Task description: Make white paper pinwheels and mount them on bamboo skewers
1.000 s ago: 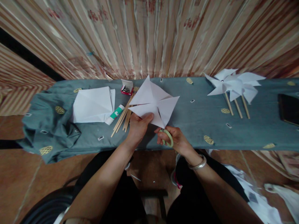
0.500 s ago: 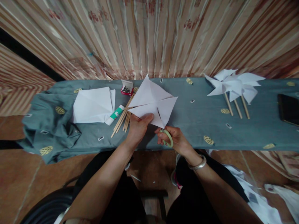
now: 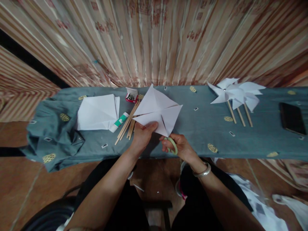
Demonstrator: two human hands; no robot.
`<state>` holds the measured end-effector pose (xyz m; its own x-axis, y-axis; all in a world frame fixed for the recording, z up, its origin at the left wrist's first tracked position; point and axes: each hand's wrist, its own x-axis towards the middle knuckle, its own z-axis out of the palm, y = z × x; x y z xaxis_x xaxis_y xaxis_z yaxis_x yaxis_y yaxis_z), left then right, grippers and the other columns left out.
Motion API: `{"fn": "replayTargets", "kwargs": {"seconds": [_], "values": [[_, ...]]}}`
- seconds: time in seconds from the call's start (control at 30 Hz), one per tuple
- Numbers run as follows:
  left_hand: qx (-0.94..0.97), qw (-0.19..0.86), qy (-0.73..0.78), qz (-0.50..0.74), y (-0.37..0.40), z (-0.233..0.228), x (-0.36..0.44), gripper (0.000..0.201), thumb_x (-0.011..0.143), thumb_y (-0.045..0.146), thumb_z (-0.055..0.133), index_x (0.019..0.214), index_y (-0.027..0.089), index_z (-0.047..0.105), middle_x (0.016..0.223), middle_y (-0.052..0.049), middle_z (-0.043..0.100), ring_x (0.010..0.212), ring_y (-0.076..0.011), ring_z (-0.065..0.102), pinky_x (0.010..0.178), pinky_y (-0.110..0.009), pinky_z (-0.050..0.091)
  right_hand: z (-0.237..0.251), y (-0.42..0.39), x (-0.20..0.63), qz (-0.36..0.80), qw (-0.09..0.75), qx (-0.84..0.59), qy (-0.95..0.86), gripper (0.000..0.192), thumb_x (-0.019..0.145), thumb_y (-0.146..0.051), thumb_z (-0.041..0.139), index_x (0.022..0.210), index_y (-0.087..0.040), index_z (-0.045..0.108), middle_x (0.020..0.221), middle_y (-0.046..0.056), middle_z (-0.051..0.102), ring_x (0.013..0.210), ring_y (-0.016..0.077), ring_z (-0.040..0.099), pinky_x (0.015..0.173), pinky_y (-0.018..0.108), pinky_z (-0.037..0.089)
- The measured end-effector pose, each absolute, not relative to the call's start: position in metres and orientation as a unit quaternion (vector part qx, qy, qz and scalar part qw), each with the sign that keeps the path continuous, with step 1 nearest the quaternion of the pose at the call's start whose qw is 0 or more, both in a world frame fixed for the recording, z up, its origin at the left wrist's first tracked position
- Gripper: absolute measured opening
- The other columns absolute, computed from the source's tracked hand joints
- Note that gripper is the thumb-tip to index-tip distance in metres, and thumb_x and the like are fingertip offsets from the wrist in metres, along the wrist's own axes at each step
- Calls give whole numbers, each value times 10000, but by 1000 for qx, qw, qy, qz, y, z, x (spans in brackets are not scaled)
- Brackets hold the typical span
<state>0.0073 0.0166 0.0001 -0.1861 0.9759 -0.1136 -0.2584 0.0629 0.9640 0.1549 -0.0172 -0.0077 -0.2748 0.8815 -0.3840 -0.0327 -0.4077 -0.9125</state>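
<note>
A square sheet of white paper (image 3: pixel 156 102) with slits running in from its corners is pinched at its near edge by my left hand (image 3: pixel 142 134), thumb on top. My right hand (image 3: pixel 176 145) is closed around the scissors (image 3: pixel 172 146), whose pale green handle loop shows. The blades are mostly hidden at the paper's near corner, so I cannot tell whether they touch it. Just left of the sheet lie several wooden sticks (image 3: pixel 125 128), a glue stick (image 3: pixel 119 122) with a green label and a small red box (image 3: pixel 131 97) of shiny pins.
A stack of white paper (image 3: pixel 97 112) lies at the left on the grey-green cloth (image 3: pixel 202 125). Several finished paper pinwheels (image 3: pixel 237 93) on sticks rest at the right, with a dark phone (image 3: pixel 292 118) farther right. A striped curtain (image 3: pixel 154 41) hangs behind the table.
The view has shifted slightly, so the table sits a little lower in it. Both hands keep nearly the same hold on the paper and the scissors.
</note>
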Motion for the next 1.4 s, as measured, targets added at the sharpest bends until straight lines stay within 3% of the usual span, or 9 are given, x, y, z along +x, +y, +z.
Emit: {"fn": "replayTargets", "kwargs": {"seconds": [0.73, 0.87, 1.07, 1.2, 1.27, 1.4], "values": [[332, 515, 529, 587, 17, 0, 7, 270, 576, 268, 756, 819, 190, 666, 788, -20, 719, 727, -203, 645, 731, -334, 527, -13, -12, 155, 698, 330, -489, -407, 482, 506, -561, 856, 694, -163, 662, 492, -26, 592, 440, 85, 488, 454, 228, 372], [340, 517, 520, 589, 19, -4, 6, 255, 585, 264, 759, 816, 190, 680, 798, -25, 725, 736, -208, 655, 743, -339, 528, -12, -16, 157, 703, 303, -476, -434, 526, 573, -625, 801, 785, -166, 657, 557, -19, 617, 479, 93, 520, 485, 230, 404], [329, 512, 487, 626, 29, -8, 0, 390, 584, 287, 780, 946, 171, 696, 937, -50, 739, 851, -211, 682, 830, -344, 526, 2, -30, 181, 694, 203, -452, -522, 500, 688, -621, 731, 876, -165, 651, 613, -16, 630, 522, 96, 539, 498, 215, 402], [313, 525, 488, 623, 31, -7, -6, 396, 569, 260, 776, 948, 183, 687, 920, -47, 732, 883, -211, 678, 826, -337, 525, 9, -36, 217, 540, 156, -528, -637, 399, 717, -518, 742, 922, -182, 674, 609, -26, 616, 503, 108, 522, 461, 224, 359], [311, 529, 489, 620, 30, -6, -6, 411, 565, 241, 766, 962, 184, 679, 944, -51, 730, 885, -209, 674, 811, -333, 531, 6, -37, 236, 390, 127, -615, -673, 451, 720, -502, 735, 1028, -179, 669, 601, -10, 634, 496, 156, 566, 466, 260, 379], [309, 556, 492, 595, 23, -13, 5, 427, 543, 253, 767, 953, 185, 668, 952, -51, 728, 836, -204, 671, 754, -336, 543, -4, -34, 264, 74, 112, -701, -700, 495, 839, -419, 609, 1232, -120, 578, 788, 116, 729, 687, 272, 692, 605, 341, 480]]}}
